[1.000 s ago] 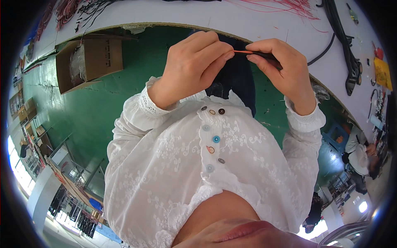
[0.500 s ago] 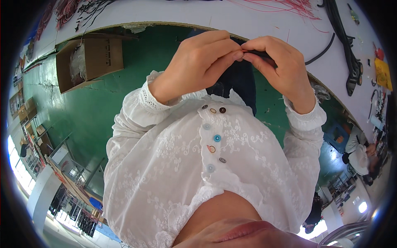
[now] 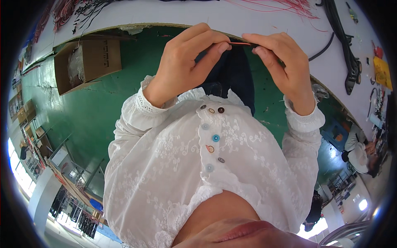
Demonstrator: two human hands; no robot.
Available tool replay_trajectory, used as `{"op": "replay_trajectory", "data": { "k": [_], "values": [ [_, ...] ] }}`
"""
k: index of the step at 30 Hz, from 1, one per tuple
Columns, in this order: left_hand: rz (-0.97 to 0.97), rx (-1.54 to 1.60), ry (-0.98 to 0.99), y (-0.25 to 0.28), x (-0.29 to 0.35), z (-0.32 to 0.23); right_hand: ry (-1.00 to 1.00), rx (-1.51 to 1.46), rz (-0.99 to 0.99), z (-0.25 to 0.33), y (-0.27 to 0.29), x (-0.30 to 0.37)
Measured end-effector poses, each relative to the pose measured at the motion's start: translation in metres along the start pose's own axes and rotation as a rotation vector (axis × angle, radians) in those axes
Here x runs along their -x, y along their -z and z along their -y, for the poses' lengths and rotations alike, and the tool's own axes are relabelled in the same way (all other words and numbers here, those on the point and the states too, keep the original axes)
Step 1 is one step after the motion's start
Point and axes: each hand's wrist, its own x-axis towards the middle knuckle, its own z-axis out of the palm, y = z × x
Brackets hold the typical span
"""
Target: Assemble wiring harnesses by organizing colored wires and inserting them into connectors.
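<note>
A thin red wire [image 3: 240, 43] spans the small gap between my two hands, just off the near edge of the worktable. My left hand [image 3: 192, 56] pinches one end of it between thumb and forefinger. The wire's other end runs to the fingertips of my right hand [image 3: 283, 58], where a dark bit of black cable shows between thumb and forefinger. Most of that cable is hidden behind my right hand, and a black length [image 3: 323, 48] reappears beyond it on the table.
The pale table [image 3: 178, 12] curves along the top, with red wires [image 3: 285, 5], black wire bundles [image 3: 93, 12] and a thick black harness [image 3: 343, 37] on it. A yellow item [image 3: 382, 72] lies at right. An open cardboard box [image 3: 101, 58] stands on the green floor. Another person [image 3: 359, 157] sits at far right.
My hands have drawn apart, the left one moving left. More of the red wire now shows between them, where the fingertips were nearly touching before.
</note>
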Motion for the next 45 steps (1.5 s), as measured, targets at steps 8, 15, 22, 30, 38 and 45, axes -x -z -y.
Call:
{"op": "replay_trajectory", "data": {
  "k": [8, 15, 22, 30, 38, 45],
  "values": [
    [-0.026, -0.04, -0.057, -0.004, -0.001, 0.002, -0.055, 0.016, -0.033, 0.004, -0.002, 0.0],
    [-0.098, 0.026, -0.065, -0.015, -0.005, -0.001, 0.004, 0.003, -0.024, 0.005, -0.005, -0.004],
    [-0.094, 0.076, 0.056, -0.024, -0.008, -0.004, -0.034, 0.03, -0.078, 0.009, -0.013, -0.005],
    [0.306, 0.705, 0.621, 0.001, -0.007, 0.01, -0.044, 0.094, -0.076, 0.003, -0.002, 0.0],
    [0.102, 0.338, 0.291, -0.014, 0.0, 0.003, 0.025, 0.125, -0.1, 0.0, -0.001, 0.0],
    [-0.11, -0.076, -0.133, -0.021, -0.006, 0.003, -0.065, 0.05, -0.054, 0.006, 0.002, -0.002]
  ]
}}
